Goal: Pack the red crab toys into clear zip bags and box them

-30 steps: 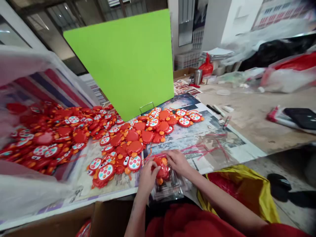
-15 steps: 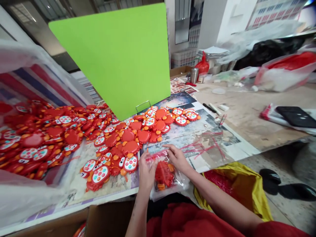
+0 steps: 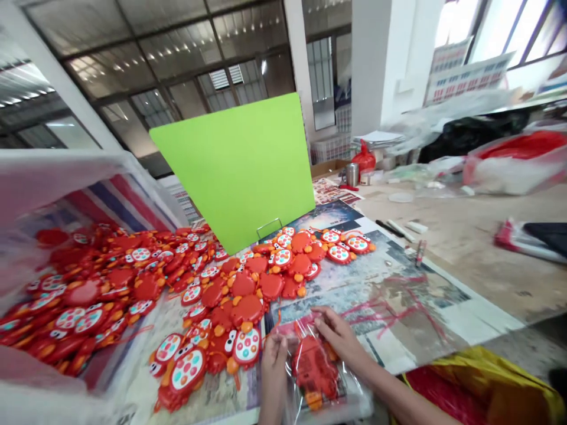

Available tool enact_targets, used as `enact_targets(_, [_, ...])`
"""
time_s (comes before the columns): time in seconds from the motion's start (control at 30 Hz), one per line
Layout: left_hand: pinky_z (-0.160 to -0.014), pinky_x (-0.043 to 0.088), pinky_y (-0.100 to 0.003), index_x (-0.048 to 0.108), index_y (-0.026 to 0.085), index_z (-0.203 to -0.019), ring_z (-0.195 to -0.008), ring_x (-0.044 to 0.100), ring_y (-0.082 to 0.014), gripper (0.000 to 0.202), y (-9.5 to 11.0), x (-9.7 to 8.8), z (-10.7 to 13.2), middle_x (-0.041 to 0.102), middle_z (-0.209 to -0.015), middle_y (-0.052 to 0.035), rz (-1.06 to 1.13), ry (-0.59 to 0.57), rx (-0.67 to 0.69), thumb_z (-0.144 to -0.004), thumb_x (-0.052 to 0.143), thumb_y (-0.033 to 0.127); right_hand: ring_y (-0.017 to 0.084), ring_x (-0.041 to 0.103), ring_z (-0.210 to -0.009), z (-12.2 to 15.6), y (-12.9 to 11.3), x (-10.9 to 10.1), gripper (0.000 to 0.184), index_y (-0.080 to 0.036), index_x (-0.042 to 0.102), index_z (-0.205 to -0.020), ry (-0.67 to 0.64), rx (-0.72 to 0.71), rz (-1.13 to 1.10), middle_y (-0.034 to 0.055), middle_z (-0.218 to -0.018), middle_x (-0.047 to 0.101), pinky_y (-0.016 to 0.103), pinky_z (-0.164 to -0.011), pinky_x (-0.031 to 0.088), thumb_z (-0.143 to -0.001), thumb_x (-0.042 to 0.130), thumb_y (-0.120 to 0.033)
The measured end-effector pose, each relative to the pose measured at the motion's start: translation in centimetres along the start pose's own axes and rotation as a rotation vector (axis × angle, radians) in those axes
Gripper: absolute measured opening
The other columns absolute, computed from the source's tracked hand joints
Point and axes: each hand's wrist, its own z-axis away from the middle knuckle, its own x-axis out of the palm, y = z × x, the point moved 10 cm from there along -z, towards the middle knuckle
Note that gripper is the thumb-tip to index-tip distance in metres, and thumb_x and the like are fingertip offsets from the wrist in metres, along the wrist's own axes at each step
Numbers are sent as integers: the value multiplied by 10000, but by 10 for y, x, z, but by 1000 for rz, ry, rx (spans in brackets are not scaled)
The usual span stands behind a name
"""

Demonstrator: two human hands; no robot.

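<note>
At the table's front edge, my left hand (image 3: 274, 357) pinches the left upper side of a clear plastic bag (image 3: 357, 404). My right hand (image 3: 340, 335) is closed on the bag's upper right side, fingers bent at its pink top strip. Inside the bag lies a red crab-shaped toy (image 3: 313, 366) with orange parts, its back side up. Just left of my left hand are loose toys of the same kind, one (image 3: 247, 347) showing a white oval with coloured dots and googly eyes.
A heap of these toys (image 3: 119, 277) spills from a striped sack (image 3: 126, 198) at left. Behind stands a green board (image 3: 248, 171) on a wire stand. Pink strips (image 3: 398, 310) lie on the table at right. A yellow bag (image 3: 491, 378) sits below the right edge.
The view has tilted upward, so the table and hands appear lower in the frame. Both hands still hold the bag near its top, with the toy inside.
</note>
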Motion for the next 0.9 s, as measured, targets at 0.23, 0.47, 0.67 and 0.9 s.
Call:
enact_targets(0.23, [-797, 529, -338, 531, 184, -917, -831, 684, -213, 378, 12, 10, 13, 696, -865, -58, 28, -58, 29, -831, 608, 544, 255, 401, -1350, 14, -36, 2, 428, -262, 477, -1374, -14, -343, 287, 89, -1405, 511, 479, -1119, 329, -961, 454, -375])
enact_targets(0.47, [-812, 535, -350, 533, 193, -950, -852, 689, -211, 306, 10, 15, 16, 703, -890, -60, 39, -84, 82, -876, 560, 488, 228, 586, -1121, 18, -72, 33, 310, -277, 594, -1246, -236, -490, 600, 48, -1117, 705, 540, -1136, 198, -1000, 416, -342])
enact_targets(0.67, [-814, 524, -340, 583, 190, -929, -861, 665, -210, 314, 13, 5, 16, 695, -888, -57, -91, 2, 153, -873, 559, 498, 194, 614, -1064, 13, -79, 68, 362, -292, 541, -1325, -494, -493, 620, 38, -1210, 682, 502, -1131, 215, -1029, 352, -379])
enact_targets(0.9, [-783, 528, -352, 534, 195, -910, -804, 687, -214, 292, 11, 12, 21, 705, -850, -56, 15, -47, 104, -896, 527, 487, 199, 639, -884, 5, -80, 55, 359, -250, 620, -1212, -353, -538, 749, 48, -1076, 728, 495, -1078, 272, -1031, 331, -360])
